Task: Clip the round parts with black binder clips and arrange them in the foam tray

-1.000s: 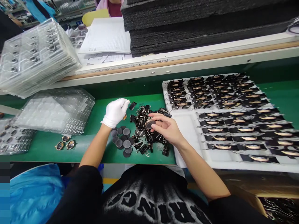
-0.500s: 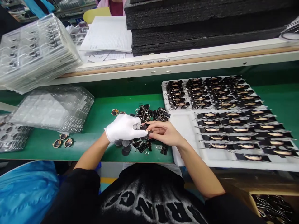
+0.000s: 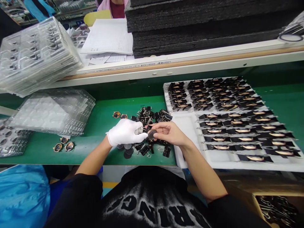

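Note:
My left hand [image 3: 124,131], in a white glove, is closed around the wire handles of a black binder clip [image 3: 148,128], its thumb against the edge of a dark round disc [image 3: 152,135]. My bare right hand [image 3: 169,133] pinches that disc from the right, with its upper fingers beside the clip. Whether the clip's jaws bite on the disc is hidden. Behind and below the hands lies a loose heap of black binder clips [image 3: 146,114]. Several dark round discs [image 3: 128,152] lie beneath the gloved hand. Two gold-rimmed round pieces [image 3: 116,114] rest just beyond it.
On the right, a white foam tray [image 3: 186,125] carries rows of clipped gold-edged pieces. Three gold-rimmed pieces [image 3: 69,146] and stacked clear plastic trays [image 3: 54,110] are on the left. A shelf edge [image 3: 147,71] crosses behind. A box of clips [image 3: 280,210] stands low at right.
The disc has turned so its round dark face shows more fully between my hands. My right fingers have shifted slightly on it; the gloved hand stays in nearly the same place.

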Available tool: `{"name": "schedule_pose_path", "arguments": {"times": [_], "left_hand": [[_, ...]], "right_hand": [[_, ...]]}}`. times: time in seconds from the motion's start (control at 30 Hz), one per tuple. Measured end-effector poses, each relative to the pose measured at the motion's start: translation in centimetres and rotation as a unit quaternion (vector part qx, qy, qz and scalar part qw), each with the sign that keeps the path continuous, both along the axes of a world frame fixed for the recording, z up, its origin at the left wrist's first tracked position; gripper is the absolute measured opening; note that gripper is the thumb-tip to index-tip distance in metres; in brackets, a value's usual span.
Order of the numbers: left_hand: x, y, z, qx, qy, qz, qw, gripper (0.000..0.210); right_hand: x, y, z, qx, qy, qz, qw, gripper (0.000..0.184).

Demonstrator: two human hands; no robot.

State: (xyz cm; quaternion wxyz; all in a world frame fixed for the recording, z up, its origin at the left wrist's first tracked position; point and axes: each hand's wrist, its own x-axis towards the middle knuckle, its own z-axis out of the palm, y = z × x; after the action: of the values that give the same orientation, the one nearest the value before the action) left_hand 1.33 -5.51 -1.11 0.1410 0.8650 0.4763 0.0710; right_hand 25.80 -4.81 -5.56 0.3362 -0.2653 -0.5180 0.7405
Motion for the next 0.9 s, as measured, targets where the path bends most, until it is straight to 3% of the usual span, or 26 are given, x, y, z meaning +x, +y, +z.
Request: {"name": "schedule_pose_path", "arguments": {"times": [0.17, 0.37, 0.53, 0.73, 0.9], "left_hand": [[0.0, 0.1, -0.5, 0.004, -0.02, 0.017, 1.0, 0.031], [-1.4, 0.1, -0.6, 0.015, -0.116, 0.019, 0.993, 0.017], [-1.5, -0.2, -0.5, 0.064, -0.17, 0.002, 0.983, 0.018], [-1.4, 0.0, -0.6, 0.104, -0.152, -0.028, 0.982, 0.031], [-1.2, 0.2, -1.1, 0.149, -0.137, -0.061, 0.977, 0.028]], "right_hand": [[0.4, 0.3, 0.1, 0.008, 0.016, 0.014, 1.0, 0.024], [1.1, 1.0, 0.1, 0.068, -0.006, -0.095, 0.993, 0.018], [0.8, 0.9, 0.0, 0.07, -0.076, -0.068, 0.992, 0.024], [0.6, 0.8, 0.2, 0.092, -0.074, -0.08, 0.99, 0.019], [0.6, 0.9, -0.1, 0.096, -0.083, -0.086, 0.988, 0.022]]}}
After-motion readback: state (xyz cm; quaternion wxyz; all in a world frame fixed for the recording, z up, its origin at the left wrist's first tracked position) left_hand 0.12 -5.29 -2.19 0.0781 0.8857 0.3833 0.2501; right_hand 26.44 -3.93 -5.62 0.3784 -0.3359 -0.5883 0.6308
